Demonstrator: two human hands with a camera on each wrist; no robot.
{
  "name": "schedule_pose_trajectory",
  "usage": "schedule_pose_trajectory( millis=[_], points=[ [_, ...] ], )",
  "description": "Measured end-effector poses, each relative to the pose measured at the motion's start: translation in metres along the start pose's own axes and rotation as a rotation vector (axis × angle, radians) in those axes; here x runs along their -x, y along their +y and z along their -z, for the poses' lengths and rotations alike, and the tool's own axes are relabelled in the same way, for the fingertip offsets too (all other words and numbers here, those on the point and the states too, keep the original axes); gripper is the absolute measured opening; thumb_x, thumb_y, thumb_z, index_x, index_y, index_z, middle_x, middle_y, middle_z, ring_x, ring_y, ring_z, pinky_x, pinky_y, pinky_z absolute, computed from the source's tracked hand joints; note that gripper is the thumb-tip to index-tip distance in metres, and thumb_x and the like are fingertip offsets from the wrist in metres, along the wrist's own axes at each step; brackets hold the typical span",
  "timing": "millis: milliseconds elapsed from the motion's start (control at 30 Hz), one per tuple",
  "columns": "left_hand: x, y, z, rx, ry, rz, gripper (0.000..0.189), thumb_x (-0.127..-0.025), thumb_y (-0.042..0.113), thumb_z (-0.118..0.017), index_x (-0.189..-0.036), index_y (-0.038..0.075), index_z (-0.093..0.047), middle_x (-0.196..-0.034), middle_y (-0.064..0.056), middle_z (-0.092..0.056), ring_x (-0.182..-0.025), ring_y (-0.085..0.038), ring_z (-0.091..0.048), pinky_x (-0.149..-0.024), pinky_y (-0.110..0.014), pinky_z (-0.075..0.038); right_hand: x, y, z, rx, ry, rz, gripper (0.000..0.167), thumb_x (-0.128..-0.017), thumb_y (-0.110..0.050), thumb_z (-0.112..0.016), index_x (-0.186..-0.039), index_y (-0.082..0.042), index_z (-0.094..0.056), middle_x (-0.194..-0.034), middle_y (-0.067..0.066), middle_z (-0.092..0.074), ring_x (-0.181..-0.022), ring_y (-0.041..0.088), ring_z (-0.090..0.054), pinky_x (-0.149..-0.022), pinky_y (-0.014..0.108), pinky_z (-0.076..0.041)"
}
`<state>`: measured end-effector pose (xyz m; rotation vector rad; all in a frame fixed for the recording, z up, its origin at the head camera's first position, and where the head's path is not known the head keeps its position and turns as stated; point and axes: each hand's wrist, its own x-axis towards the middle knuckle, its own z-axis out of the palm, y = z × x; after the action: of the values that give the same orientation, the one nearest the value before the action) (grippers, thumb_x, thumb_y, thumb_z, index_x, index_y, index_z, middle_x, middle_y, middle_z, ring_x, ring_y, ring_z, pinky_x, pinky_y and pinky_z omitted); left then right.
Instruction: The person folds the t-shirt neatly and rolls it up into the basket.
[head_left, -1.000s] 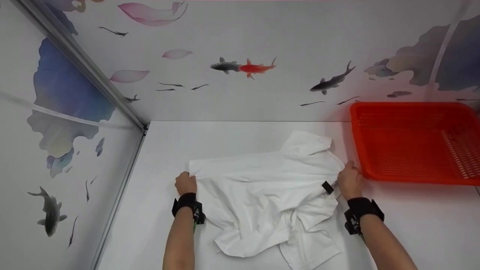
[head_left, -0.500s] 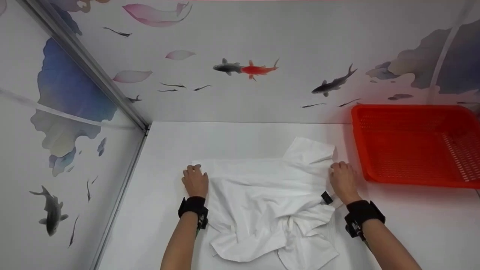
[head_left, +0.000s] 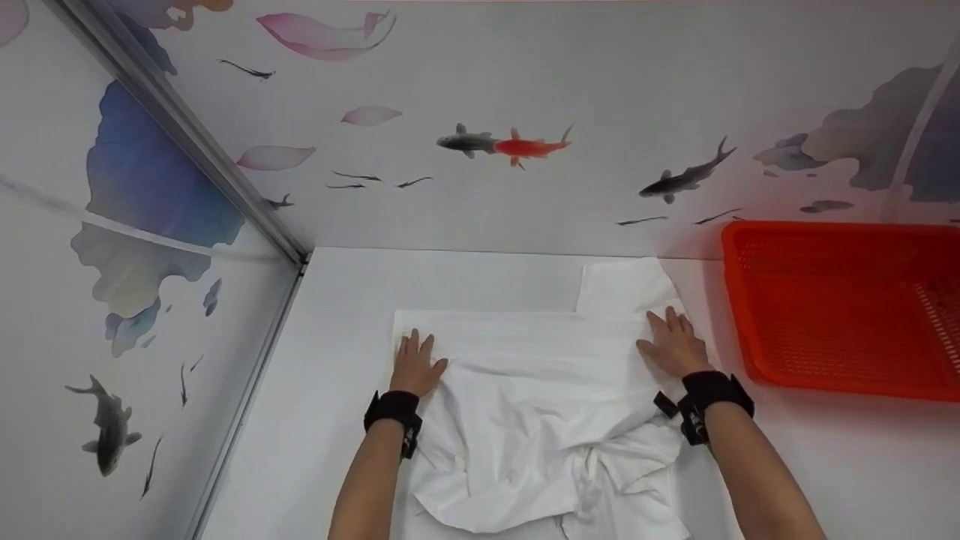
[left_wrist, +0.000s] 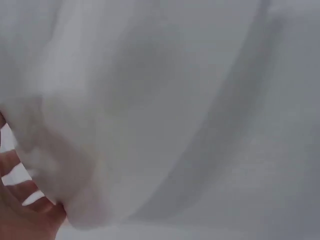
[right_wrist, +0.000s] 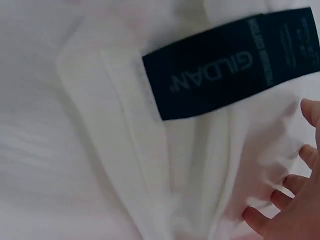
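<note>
A white T-shirt (head_left: 525, 375) lies on the white table, its far part fairly smooth and its near part bunched in folds. My left hand (head_left: 416, 364) rests on its far left corner with fingers spread. On the far right part, beside the sleeve (head_left: 626, 283), rests my right hand (head_left: 673, 341), fingers also spread. A black neck label (head_left: 665, 404) sticks out near the right wrist; the right wrist view shows the label (right_wrist: 220, 65) close up, reading GILDAN. In the left wrist view, white cloth (left_wrist: 125, 125) fills most of the frame, with part of the hand (left_wrist: 30, 215) at lower left.
A red plastic basket (head_left: 847, 386) with perforated sides stands right of the shirt, near the back wall. White panels painted with fish and petals close off the back (head_left: 525, 202) and left (head_left: 45, 300). Bare table (head_left: 300, 390) shows left of the shirt.
Both hands have let go of the shirt's side edges, moved inward and spread flat on the cloth. The sleeve at the far right now lies flatter and reaches nearer the back wall.
</note>
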<state>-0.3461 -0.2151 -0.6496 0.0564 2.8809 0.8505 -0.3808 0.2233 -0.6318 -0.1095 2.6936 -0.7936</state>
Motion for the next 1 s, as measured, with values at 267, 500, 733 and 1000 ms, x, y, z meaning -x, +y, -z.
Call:
schedule_pose_trajectory(
  millis=[267, 500, 733, 1000],
  points=[
    [0.015, 0.011, 0.001, 0.031, 0.014, -0.131, 0.048, -0.100, 0.014, -0.052, -0.140, -0.011, -0.043, -0.149, -0.035, -0.029, -0.139, -0.050, -0.023, -0.112, -0.060, -0.018, 0.025, 0.002, -0.009, -0.009, 0.131, 0.083, 0.063, -0.098, -0.016, -0.052, -0.148, 0.010, -0.025, -0.152, 0.041, -0.004, -0.138, 0.057, -0.005, -0.104, 0.075, -0.009],
    [0.060, 0.036, -0.017, -0.048, 0.144, -0.096, 0.051, -0.094, 0.013, -0.062, -0.133, -0.015, -0.046, -0.136, -0.039, -0.039, -0.123, -0.054, -0.038, -0.099, -0.060, -0.037, 0.074, -0.016, -0.045, 0.056, 0.232, 0.161, 0.049, -0.094, -0.018, -0.061, -0.133, 0.009, -0.049, -0.140, 0.040, -0.036, -0.129, 0.058, -0.028, -0.097, 0.076, -0.021],
    [0.056, 0.036, -0.020, -0.030, 0.023, -0.051, 0.056, -0.095, 0.017, -0.061, -0.137, -0.015, -0.041, -0.143, -0.043, -0.026, -0.134, -0.061, -0.020, -0.107, -0.066, -0.022, 0.076, -0.008, -0.046, 0.091, 0.099, 0.099, 0.060, -0.097, -0.027, -0.059, -0.144, 0.004, -0.040, -0.151, 0.036, -0.020, -0.137, 0.058, -0.013, -0.096, 0.082, -0.009],
    [0.029, 0.018, -0.012, 0.017, -0.097, -0.118, 0.057, -0.099, 0.018, -0.054, -0.145, -0.010, -0.035, -0.153, -0.037, -0.015, -0.141, -0.055, -0.006, -0.113, -0.062, -0.012, 0.049, 0.010, -0.023, 0.094, 0.029, 0.097, 0.062, -0.099, -0.030, -0.054, -0.149, 0.000, -0.033, -0.155, 0.032, -0.013, -0.140, 0.055, -0.007, -0.097, 0.081, 0.001]
  ],
)
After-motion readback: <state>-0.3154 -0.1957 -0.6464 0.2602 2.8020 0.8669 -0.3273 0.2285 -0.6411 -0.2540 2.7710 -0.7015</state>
